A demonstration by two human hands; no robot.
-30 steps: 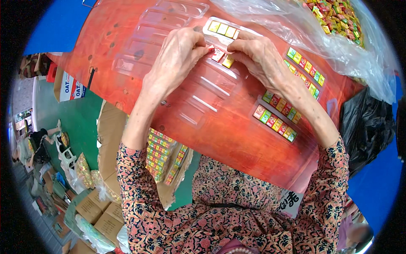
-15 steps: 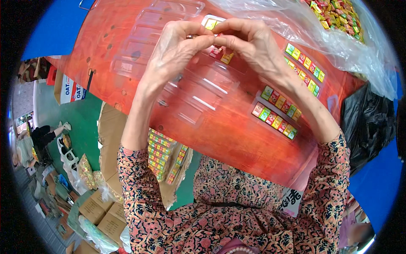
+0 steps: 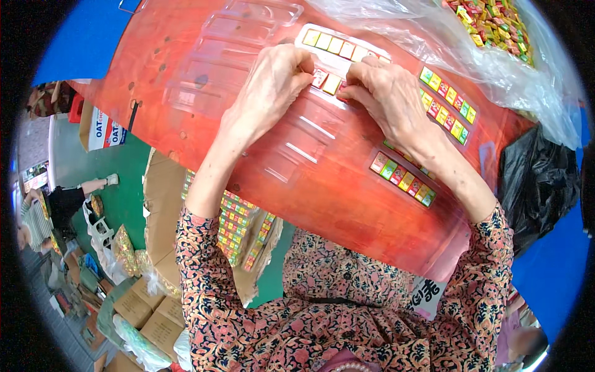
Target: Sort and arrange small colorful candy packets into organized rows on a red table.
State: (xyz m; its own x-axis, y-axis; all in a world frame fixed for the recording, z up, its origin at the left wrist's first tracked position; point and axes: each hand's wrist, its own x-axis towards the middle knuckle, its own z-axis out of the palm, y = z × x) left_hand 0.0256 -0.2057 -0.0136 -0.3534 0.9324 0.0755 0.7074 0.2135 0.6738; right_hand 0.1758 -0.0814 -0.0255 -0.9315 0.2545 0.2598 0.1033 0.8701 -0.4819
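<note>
Over the red table, both my hands work at a clear plastic tray (image 3: 338, 64) with small wrapped candies in it. A row of yellowish candies (image 3: 335, 46) fills its far slot. In the nearer slot a red-and-white candy (image 3: 318, 78) and a yellow one (image 3: 331, 84) show between my hands. My left hand (image 3: 269, 87) is closed, thumb and fingertips pinched at the left end of this nearer row; what they pinch is hidden. My right hand (image 3: 390, 93) pinches a red candy (image 3: 341, 90) at the other end, covering the rest of the row.
Filled candy trays lie to the right, one (image 3: 446, 102) farther and one (image 3: 403, 178) nearer. Clear trays (image 3: 242, 56) are on the left. A plastic bag (image 3: 545, 80) of loose candies and a black bag (image 3: 536, 180) are at right. An open carton (image 3: 164, 211) stands below the table.
My hands have come apart from close together and moved slightly nearer to me. The far row and part of the nearer row are now uncovered.
</note>
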